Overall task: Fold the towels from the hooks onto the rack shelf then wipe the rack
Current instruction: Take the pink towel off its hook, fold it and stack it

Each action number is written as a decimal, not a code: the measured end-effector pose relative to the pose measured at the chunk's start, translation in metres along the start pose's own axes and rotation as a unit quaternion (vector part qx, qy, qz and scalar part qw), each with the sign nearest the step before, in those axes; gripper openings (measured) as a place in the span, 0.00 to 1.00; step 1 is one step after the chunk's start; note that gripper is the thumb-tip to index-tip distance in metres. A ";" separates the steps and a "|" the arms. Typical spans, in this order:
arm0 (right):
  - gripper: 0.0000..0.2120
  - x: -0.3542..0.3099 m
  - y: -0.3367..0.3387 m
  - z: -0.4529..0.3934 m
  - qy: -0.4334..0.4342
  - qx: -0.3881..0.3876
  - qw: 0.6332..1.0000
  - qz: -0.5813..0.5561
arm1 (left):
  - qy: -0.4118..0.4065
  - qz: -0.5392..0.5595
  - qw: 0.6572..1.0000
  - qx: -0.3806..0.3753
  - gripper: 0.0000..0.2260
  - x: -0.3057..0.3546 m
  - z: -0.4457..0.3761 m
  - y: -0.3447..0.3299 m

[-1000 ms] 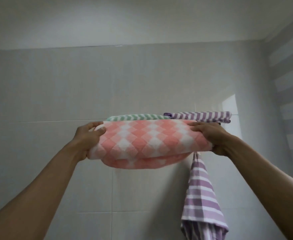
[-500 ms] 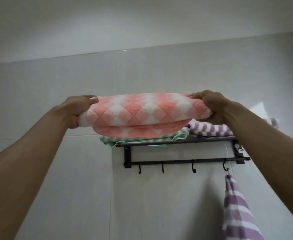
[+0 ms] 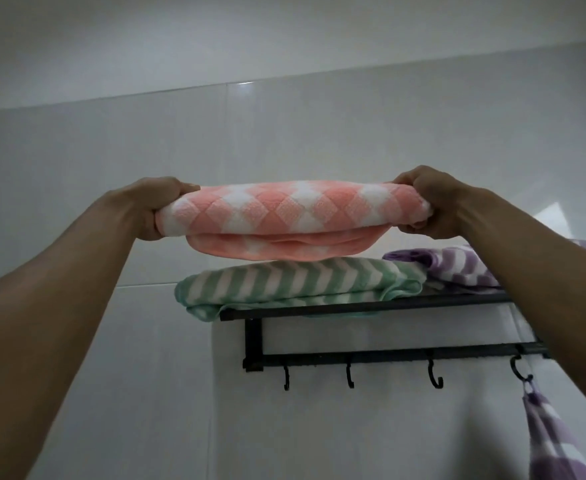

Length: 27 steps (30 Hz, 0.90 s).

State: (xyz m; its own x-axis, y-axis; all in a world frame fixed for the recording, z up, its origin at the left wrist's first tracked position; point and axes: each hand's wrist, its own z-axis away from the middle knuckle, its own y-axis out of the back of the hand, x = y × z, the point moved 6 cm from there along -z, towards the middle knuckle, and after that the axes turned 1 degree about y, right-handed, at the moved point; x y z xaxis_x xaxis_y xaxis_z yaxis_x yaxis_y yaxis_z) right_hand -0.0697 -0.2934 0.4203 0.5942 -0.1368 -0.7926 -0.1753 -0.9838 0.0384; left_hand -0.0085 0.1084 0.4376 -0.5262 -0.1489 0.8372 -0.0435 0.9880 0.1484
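A folded pink-and-white checked towel [image 3: 284,216] hangs in the air between my hands, just above the rack. My left hand [image 3: 149,207] grips its left end and my right hand [image 3: 430,202] grips its right end. Below it a folded green-and-white striped towel [image 3: 284,282] lies on the black rack shelf [image 3: 353,308], with a folded purple-and-white striped towel [image 3: 457,268] to its right, partly behind my right forearm. Another purple striped towel [image 3: 547,434] hangs from the rightmost hook [image 3: 518,368].
The rack is fixed high on a white tiled wall [image 3: 146,375]. Under the shelf runs a black bar [image 3: 388,355] with three bare hooks [image 3: 350,375]. The ceiling edge is close above.
Both hands have carried the pink towel from in front of the rack up above the shelf. The view has tilted upward and closer, bringing the hooks and bar into sight.
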 end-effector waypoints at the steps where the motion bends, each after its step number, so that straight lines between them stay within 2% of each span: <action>1: 0.08 0.003 -0.002 -0.010 -0.008 0.005 1.000 0.004 | 0.007 -0.007 1.000 0.001 0.15 -0.002 -0.012 0.001; 4: 0.06 0.018 -0.010 -0.032 -0.049 0.001 0.999 0.018 | 0.022 -0.036 0.999 -0.011 0.15 -0.014 -0.036 0.000; 8: 0.10 0.046 -0.016 -0.040 -0.127 -0.009 0.992 0.022 | 0.049 -0.078 0.995 -0.041 0.13 -0.047 -0.050 -0.010; 12: 0.11 0.051 -0.018 -0.043 -0.148 0.009 0.988 0.037 | 0.071 -0.061 0.994 -0.051 0.10 -0.066 -0.062 -0.010; 15: 0.11 0.043 -0.017 -0.050 -0.136 0.035 0.988 0.062 | 0.057 -0.038 0.997 -0.042 0.11 -0.061 -0.073 -0.007; 17: 0.09 0.044 -0.018 -0.050 -0.140 0.054 0.979 0.140 | 0.063 -0.066 0.995 -0.050 0.10 -0.065 -0.072 -0.010; 22: 0.14 0.032 -0.023 -0.042 -0.093 0.113 0.930 0.338 | 0.079 -0.094 0.990 -0.076 0.13 -0.076 -0.068 -0.009; 24: 0.11 0.017 -0.027 -0.035 -0.049 0.158 0.894 0.417 | 0.098 -0.068 0.991 -0.053 0.15 -0.075 -0.066 -0.004; 27: 0.06 0.001 -0.031 -0.028 0.026 0.215 0.863 0.456 | 0.115 -0.082 0.990 -0.011 0.22 -0.069 -0.059 0.001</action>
State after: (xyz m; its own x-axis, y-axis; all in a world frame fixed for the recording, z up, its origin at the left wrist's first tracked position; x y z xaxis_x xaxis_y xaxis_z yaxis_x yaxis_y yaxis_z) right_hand -0.0419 -0.2667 0.4357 0.0868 -0.8480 -0.5228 -0.8575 -0.3308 0.3941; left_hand 0.0778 0.1168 0.4106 -0.3071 -0.3152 0.8980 -0.0928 0.9490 0.3014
